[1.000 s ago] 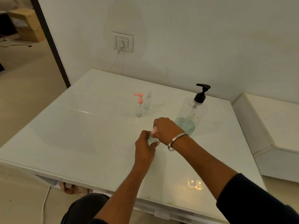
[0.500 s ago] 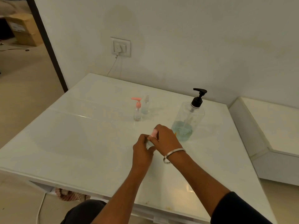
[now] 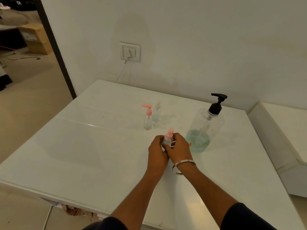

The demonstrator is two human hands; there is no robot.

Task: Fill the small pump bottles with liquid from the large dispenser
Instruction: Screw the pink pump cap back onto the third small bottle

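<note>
**Both hands clasped one small pump bottle at the middle of the desk**

The left hand and the right hand met over the white desk, each with its fingers curled round the same small pump bottle. The bottle stood upright between them, its clear body mostly hidden by the fingers and its pink pump top showing above them. Whether its base touched the desk could not be told. A metal bangle circled the right wrist, and dark sleeves covered both upper forearms.

At two o'clock from the hands, near them, stood the large dispenser: a clear bottle with a black pump head, upright on the desk, holding pale blue-green liquid only in its bottom part.

At eleven o'clock from the hands, further back on the desk, stood a second small pump bottle with a pink pump whose spout pointed to nine o'clock. Just behind it, toward one o'clock, stood a third small bottle, clear and pale, with a little bluish liquid low inside; its top was too blurred to make out.

On the wall beyond the desk, at twelve o'clock, sat a white wall socket with a plug in it and a thin cable hanging down behind the desk. At ten o'clock, past a dark door frame, a cardboard box rested on the floor of the next room.
</note>
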